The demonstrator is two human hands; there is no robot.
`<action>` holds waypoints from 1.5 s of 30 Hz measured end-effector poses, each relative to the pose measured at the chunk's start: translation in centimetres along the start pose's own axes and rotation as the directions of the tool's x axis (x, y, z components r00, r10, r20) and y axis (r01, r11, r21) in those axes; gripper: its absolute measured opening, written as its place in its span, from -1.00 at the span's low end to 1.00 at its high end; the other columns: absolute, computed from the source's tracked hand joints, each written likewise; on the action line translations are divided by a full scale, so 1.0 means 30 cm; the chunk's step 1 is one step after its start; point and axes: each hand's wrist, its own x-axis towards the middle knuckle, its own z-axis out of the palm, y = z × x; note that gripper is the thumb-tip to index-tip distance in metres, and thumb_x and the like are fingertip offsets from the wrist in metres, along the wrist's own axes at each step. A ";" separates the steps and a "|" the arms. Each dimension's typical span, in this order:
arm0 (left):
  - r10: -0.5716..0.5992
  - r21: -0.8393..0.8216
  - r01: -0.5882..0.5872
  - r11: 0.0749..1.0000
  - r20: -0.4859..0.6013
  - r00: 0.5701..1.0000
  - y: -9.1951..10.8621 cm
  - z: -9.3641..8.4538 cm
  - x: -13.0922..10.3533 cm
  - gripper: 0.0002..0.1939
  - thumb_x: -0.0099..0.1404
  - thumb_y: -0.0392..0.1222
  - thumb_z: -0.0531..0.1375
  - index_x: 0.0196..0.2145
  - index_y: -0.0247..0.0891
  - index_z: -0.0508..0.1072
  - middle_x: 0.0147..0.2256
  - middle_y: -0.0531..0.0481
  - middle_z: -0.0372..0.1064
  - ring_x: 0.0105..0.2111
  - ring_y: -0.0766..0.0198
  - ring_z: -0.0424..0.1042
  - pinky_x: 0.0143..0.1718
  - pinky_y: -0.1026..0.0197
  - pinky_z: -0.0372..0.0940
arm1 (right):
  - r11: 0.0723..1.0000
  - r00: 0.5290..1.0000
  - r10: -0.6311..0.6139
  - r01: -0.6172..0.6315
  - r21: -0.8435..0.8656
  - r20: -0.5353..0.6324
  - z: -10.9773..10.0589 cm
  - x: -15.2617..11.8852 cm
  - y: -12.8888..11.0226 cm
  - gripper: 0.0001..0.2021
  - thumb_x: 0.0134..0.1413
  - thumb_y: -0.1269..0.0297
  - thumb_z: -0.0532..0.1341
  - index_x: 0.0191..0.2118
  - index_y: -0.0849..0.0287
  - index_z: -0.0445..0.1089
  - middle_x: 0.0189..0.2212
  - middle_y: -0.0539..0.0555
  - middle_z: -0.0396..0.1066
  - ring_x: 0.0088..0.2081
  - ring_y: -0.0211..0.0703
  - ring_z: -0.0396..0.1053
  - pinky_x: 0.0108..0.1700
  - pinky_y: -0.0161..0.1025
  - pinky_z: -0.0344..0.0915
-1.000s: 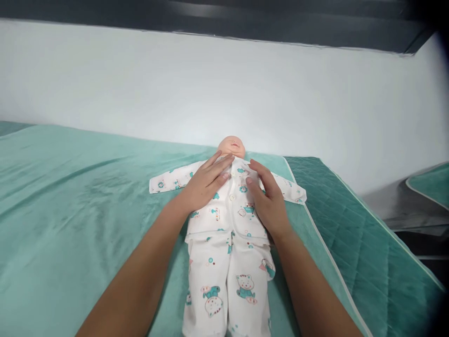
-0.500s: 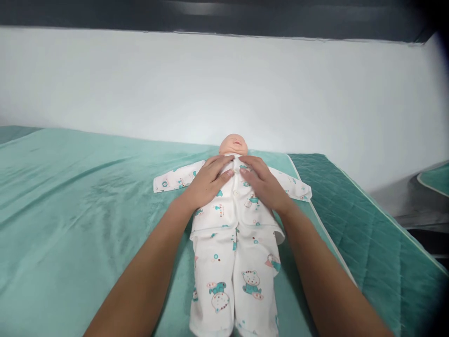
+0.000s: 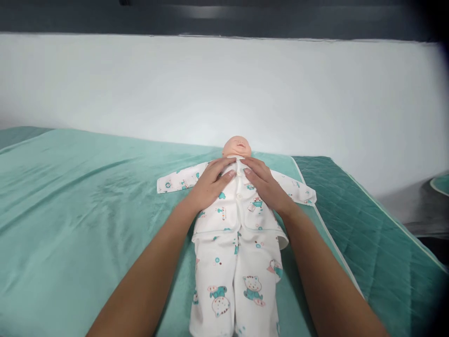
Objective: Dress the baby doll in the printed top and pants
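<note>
A baby doll lies on its back, its head toward the wall. It wears a white printed long-sleeved top and matching trousers, with both sleeves stretched out to the sides. My left hand rests flat on the left half of the doll's chest, fingers extended toward the collar. On the right half of the chest lies my right hand, also flat with the fingers stretched out. Neither hand grips the cloth. The lower ends of the trousers run out of view at the bottom.
Beneath the doll spreads a light green plush sheet with a few creases. A darker green quilted mat shows on the right, past a pale piped edge. Behind the doll's head stands a white wall, with a dark band above it.
The whole view has shifted slightly, so the doll sits a little lower and to the right. Both hands stay on the chest with almost no movement.
</note>
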 end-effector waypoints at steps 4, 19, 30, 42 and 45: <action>0.006 0.071 0.009 0.997 -0.196 0.981 -0.051 0.003 -0.025 -0.56 0.46 0.03 -0.04 0.14 -0.16 0.40 0.19 -0.07 0.33 0.28 0.15 0.16 0.33 -0.02 0.03 | 0.998 0.999 -0.013 0.016 0.059 -0.049 0.001 -0.045 -0.004 -0.55 0.29 -0.02 0.06 0.21 -0.03 0.30 0.31 0.04 0.15 0.35 -0.09 0.01 0.40 0.00 -0.12; -0.137 0.599 0.352 0.719 -0.375 0.917 -0.238 -0.184 -0.348 -0.45 0.29 -0.22 0.04 0.24 -0.26 0.28 0.32 -0.15 0.12 0.37 -0.01 -0.02 0.36 -0.11 -0.03 | 0.983 0.997 -0.076 0.071 -0.169 -0.019 -0.016 -0.576 -0.060 -0.41 0.34 0.08 0.04 0.41 -0.16 -0.12 0.46 -0.01 -0.36 0.44 0.02 -0.26 0.39 0.18 -0.08; -0.456 0.718 0.481 0.503 -0.253 0.853 -0.301 -0.300 -0.275 -0.44 0.44 -0.14 -0.11 0.36 -0.06 0.11 0.26 -0.09 0.25 0.26 -0.02 0.23 0.22 -0.04 0.18 | 0.695 0.919 0.255 -0.390 -0.604 -0.300 -0.298 -0.372 0.305 -0.41 0.31 0.01 -0.04 0.31 0.27 0.19 0.21 0.31 0.30 0.25 0.28 0.19 0.24 0.19 0.14; -0.327 0.628 0.556 0.545 -0.452 0.830 -0.329 -0.288 -0.294 -0.44 0.43 -0.26 -0.15 0.32 -0.09 0.20 0.33 0.03 0.12 0.28 0.06 0.19 0.22 -0.01 0.18 | 0.849 0.905 0.169 -0.335 -0.409 -0.390 -0.332 -0.394 0.358 -0.33 0.24 0.00 0.02 0.35 0.31 0.13 0.33 0.24 0.13 0.35 0.16 0.03 0.32 0.08 0.05; -0.398 0.679 0.559 0.476 -0.401 0.825 -0.338 -0.285 -0.289 -0.42 0.37 -0.29 -0.11 0.30 -0.09 0.23 0.33 -0.02 0.12 0.31 0.00 0.12 0.24 -0.16 0.12 | 0.816 0.908 0.257 -0.387 -0.430 -0.331 -0.322 -0.397 0.347 -0.38 0.27 -0.04 -0.01 0.32 0.18 0.20 0.26 0.20 0.26 0.31 0.18 0.12 0.28 0.14 0.11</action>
